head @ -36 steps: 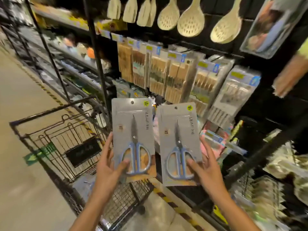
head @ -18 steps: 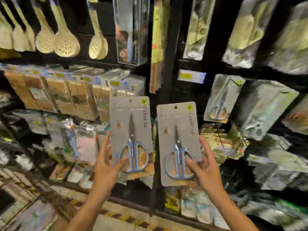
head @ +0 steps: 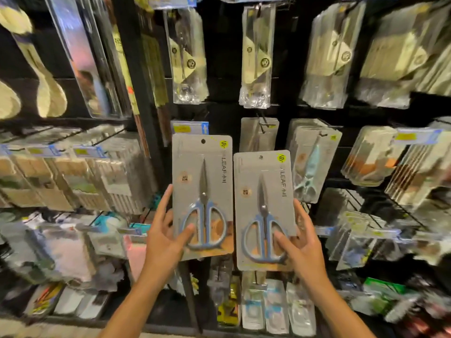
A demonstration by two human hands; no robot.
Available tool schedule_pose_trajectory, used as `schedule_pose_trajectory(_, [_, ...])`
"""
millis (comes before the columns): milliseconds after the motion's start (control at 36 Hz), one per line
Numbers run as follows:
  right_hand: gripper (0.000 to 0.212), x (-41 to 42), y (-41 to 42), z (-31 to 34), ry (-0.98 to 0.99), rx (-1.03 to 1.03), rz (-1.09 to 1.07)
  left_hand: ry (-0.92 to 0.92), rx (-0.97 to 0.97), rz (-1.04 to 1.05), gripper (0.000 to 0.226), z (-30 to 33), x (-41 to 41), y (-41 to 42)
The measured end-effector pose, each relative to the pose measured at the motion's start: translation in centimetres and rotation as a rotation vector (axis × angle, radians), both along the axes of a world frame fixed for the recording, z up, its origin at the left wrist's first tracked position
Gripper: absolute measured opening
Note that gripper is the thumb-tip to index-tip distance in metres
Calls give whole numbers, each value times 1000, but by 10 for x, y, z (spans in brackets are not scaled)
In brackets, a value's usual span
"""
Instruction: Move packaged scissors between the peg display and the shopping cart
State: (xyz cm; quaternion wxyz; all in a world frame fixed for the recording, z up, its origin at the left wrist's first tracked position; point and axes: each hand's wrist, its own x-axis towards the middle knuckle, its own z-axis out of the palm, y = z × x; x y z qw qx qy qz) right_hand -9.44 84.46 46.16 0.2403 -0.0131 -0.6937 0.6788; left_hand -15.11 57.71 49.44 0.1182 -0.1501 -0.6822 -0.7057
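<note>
Your left hand point(head: 164, 242) grips left scissors pack point(head: 202, 195), your right hand point(head: 301, 250) grips right scissors pack point(head: 263, 211); both upright, side by side, before peg display point(head: 264, 125).

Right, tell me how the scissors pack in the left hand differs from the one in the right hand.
The left pack is held higher than the right pack, so its hang hole sits nearer the blue price tag. The left pack stands almost upright; the right pack tilts slightly. The left hand grips its pack at the left edge, the right hand at the right edge. Both are grey LEAF cards holding blue-handled scissors, points up.
</note>
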Motion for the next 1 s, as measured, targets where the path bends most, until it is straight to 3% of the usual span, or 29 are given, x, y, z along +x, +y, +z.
schedule_pose_trajectory(444, [75,-50,17,15,13,-13,-109,57,-29,-106,87,9,-77,9])
schedule_pose_trajectory(1000, [78,-114,50,11,15,-43,-18,95,-9,4,94,12,-105,32])
